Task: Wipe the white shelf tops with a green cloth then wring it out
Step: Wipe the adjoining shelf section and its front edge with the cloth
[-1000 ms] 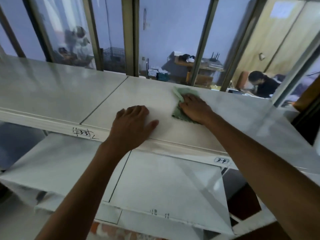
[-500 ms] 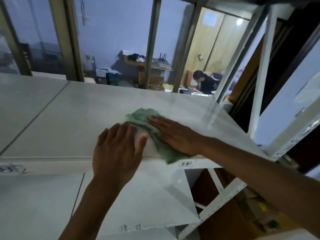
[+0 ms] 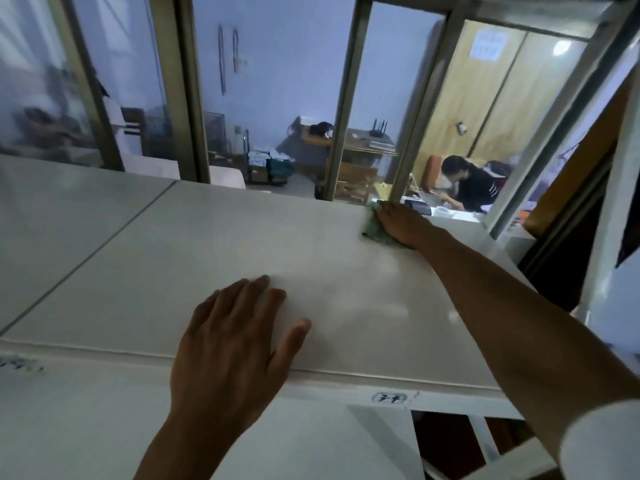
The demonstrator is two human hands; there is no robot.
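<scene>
Now the right hand (image 3: 398, 223) lies flat, fingers straight, pressing the green cloth (image 3: 373, 227) against the far edge of the white shelf top (image 3: 221, 258). Nearer, the left hand (image 3: 232, 344) rests flat with fingers spread, thumb beside the shelf's front lip.

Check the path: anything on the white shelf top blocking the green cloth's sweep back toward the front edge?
Nothing visible. The right hand presses the green cloth at the far edge of the white shelf top; only the left hand rests near the front edge, left of that line.
</scene>
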